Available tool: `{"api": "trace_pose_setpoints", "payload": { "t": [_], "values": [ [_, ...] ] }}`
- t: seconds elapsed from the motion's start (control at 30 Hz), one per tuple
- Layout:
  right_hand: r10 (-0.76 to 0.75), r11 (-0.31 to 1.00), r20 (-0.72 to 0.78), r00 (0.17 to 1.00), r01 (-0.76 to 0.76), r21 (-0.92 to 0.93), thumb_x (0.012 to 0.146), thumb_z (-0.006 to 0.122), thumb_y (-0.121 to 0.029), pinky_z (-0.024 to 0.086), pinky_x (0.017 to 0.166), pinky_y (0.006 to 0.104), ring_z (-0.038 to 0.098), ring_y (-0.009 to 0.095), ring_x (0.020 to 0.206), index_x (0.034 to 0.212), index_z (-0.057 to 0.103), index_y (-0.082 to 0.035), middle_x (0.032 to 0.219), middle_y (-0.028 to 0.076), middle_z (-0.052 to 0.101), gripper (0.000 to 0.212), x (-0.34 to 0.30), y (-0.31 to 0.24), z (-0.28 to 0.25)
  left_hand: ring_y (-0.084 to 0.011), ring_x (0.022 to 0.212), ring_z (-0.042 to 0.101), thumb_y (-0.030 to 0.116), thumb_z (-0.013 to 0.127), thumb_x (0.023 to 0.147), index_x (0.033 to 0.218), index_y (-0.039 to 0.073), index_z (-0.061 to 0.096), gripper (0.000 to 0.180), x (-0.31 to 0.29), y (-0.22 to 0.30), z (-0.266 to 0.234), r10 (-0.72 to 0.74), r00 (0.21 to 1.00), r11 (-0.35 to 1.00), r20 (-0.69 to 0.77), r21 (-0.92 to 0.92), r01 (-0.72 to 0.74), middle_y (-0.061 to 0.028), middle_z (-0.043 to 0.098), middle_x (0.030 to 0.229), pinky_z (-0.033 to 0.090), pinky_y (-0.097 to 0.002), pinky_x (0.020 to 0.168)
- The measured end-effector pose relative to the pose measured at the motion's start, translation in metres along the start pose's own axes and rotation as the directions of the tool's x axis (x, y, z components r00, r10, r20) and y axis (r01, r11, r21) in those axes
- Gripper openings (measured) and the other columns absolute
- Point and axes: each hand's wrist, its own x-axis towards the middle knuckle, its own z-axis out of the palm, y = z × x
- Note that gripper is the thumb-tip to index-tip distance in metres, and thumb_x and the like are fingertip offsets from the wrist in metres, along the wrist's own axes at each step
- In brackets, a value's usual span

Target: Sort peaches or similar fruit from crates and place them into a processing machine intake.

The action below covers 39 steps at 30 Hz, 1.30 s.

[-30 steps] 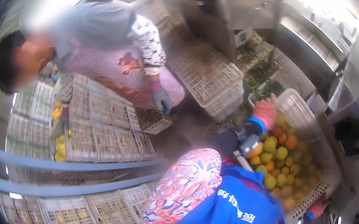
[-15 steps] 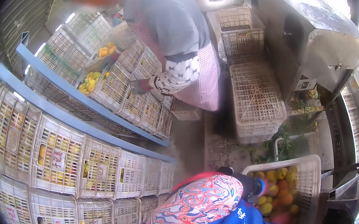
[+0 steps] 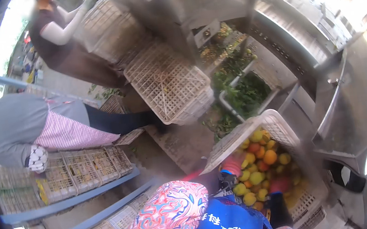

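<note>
A white plastic crate [image 3: 281, 131], partly filled with round yellow, green and orange fruit [image 3: 256, 178], stands tilted in front of me. My left hand [image 3: 232, 166], in a reddish glove with a dark cuff, is at the crate's left side beside the fruit. Over the fruit on the right, my right hand [image 3: 282, 185] is a reddish blur above a black cuff. Its fingers are smeared by motion. The left hand's fingers are mostly hidden, so a hold on any fruit cannot be made out.
Stacked crates [image 3: 168, 82] stand ahead. Beyond my left arm are blue rails [image 3: 71, 192] and filled crates [image 3: 80, 170]. A person in a striped apron [image 3: 73, 128] bends there; another person [image 3: 53, 43] stands farther back. Metal machinery [image 3: 346, 99] stands on the right, leafy greenery [image 3: 247, 93] ahead.
My view has swung right, so crates and co-workers shift left in the picture. My right hand, blurred low in the crate before, now shows over the fruit; more of the crate is visible.
</note>
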Motion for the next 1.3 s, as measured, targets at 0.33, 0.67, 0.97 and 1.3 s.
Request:
{"api": "trace_pose_setpoints", "payload": {
  "t": [0.33, 0.67, 0.97, 1.3],
  "values": [
    [-0.097, 0.967, -0.290, 0.952, 0.160, 0.201, 0.089, 0.070, -0.048, 0.018, 0.128, 0.0513, 0.027, 0.042, 0.153, 0.156, 0.038, -0.001, 0.163, 0.022, 0.036, 0.089, 0.010, 0.028, -0.015, -0.0376, 0.122, 0.063, 0.043, 0.083, 0.075, 0.149, 0.012, 0.050, 0.086, 0.010, -0.010, 0.010, 0.147, 0.985, 0.988, -0.091, -0.039, -0.151, -0.0171, 0.060, 0.138, 0.053, -0.0430, 0.101],
    [-0.201, 0.524, -0.128, 0.971, 0.217, 0.823, 0.086, 0.075, -0.029, 0.043, 0.114, 0.0429, 0.051, 0.036, 0.137, 0.138, 0.060, -0.002, 0.147, 0.019, 0.055, 0.061, -0.048, 0.071, -0.059, -0.0300, 0.116, 0.066, 0.047, 0.069, 0.098, 0.141, 0.012, 0.054, 0.058, -0.070, 0.069, -0.059, 0.333, 0.884, -0.233, 0.329, -0.880, 0.415, -0.0137, 0.064, 0.130, 0.060, -0.0448, 0.090],
    [-0.521, 0.753, -0.315, 0.793, 0.601, 0.266, 0.095, 0.063, -0.022, 0.046, 0.113, 0.0413, 0.056, 0.027, 0.133, 0.134, 0.065, -0.013, 0.142, 0.008, 0.062, 0.040, -0.064, 0.087, -0.023, -0.0297, 0.103, 0.069, 0.050, 0.067, 0.098, 0.138, 0.013, 0.055, 0.055, -0.080, 0.108, -0.019, 0.393, 0.887, -0.263, 0.243, -0.894, 0.362, -0.0111, 0.066, 0.123, 0.060, -0.0458, 0.086],
    [-0.758, 0.624, 0.294, 0.583, 0.513, 0.590, 0.093, 0.061, -0.035, 0.049, 0.106, 0.0432, 0.062, 0.035, 0.124, 0.127, 0.065, -0.009, 0.136, 0.017, 0.064, 0.043, -0.107, 0.063, -0.027, -0.0238, 0.084, 0.073, 0.056, 0.068, 0.096, 0.126, 0.017, 0.064, 0.050, -0.098, 0.094, -0.042, 0.440, 0.869, -0.287, 0.226, -0.882, 0.374, -0.0078, 0.073, 0.102, 0.061, -0.0419, 0.073]
  ]
}}
